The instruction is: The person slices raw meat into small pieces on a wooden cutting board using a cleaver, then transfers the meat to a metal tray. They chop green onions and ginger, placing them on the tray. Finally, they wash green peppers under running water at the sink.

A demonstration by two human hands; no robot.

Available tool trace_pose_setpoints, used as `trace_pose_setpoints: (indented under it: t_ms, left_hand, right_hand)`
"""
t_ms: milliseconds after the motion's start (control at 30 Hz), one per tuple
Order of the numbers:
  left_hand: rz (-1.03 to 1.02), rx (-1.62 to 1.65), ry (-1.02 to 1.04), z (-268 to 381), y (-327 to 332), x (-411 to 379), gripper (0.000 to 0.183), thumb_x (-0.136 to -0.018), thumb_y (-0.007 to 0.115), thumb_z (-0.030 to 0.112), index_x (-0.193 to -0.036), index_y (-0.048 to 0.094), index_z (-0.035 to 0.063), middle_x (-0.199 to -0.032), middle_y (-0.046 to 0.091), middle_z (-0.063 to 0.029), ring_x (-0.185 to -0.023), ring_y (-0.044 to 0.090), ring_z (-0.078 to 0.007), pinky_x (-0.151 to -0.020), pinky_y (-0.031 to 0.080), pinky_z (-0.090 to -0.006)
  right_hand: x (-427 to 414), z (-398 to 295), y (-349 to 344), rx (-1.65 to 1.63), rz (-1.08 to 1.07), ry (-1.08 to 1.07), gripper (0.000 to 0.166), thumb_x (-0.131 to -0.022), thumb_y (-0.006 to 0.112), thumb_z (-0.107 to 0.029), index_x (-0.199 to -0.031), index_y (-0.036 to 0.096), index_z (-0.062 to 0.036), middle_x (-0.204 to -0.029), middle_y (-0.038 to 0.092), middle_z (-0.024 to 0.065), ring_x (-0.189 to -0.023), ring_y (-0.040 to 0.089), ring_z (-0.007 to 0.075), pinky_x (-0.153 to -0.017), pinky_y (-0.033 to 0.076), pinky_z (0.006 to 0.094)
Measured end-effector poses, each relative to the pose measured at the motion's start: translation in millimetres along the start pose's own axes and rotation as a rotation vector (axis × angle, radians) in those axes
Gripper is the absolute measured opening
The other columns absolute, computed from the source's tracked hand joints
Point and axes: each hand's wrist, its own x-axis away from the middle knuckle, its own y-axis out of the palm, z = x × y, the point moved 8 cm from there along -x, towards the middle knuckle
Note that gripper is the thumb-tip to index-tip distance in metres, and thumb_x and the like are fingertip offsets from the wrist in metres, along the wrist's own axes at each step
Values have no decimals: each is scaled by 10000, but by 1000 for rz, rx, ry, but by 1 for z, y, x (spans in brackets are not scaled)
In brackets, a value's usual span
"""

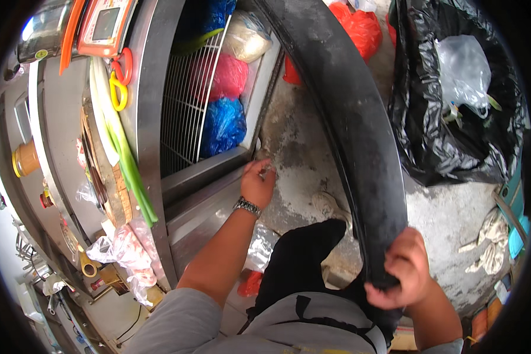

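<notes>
My right hand [402,272] is curled around the end of an open refrigerator door [358,97], dark with a black gasket along its edge. My left hand [259,181], with a metal watch [247,206] on its wrist, hovers by the near corner of the undercounter refrigerator [208,170]. Its fingers are slightly bent and apart, and I see nothing held in them. Inside the cabinet is a white wire shelf [190,93]. Beside and below it sit a blue plastic bag [225,126], a pink plastic bag [223,77] and a clear bag with pale contents [248,37].
On the steel counter [148,132] lie scallions [128,168], scissors with red and yellow handles [119,90], a weighing scale [106,26] and bagged raw meat [130,252]. A bin with a black liner [418,132] stands right of the door. Red bags [358,31] rest beyond it.
</notes>
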Motion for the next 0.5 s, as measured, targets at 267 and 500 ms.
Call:
trace_pose_setpoints:
  t_ms: [267, 500]
  left_hand:
    - [648, -135, 486, 60, -43, -163, 222, -870, 714, 88, -1079, 724, 14, -1116, 678, -178, -1061, 635, -337, -972, 503, -412]
    - [787, -455, 565, 64, -113, -318, 404, -810, 661, 57, -1212, 697, 60, -1302, 652, -173, -1227, 581, -377, -1061, 452, -477]
  right_hand:
    - [10, 9, -12, -135, 112, -154, 216, -874, 692, -259, -848, 611, -61, -866, 606, 133, -684, 602, 310, -623, 477, 480]
    - [16, 48, 23, -93, 277, -263, 290, -856, 727, -343, -879, 591, -88, -865, 548, 116, -714, 586, 315, -643, 482, 504]
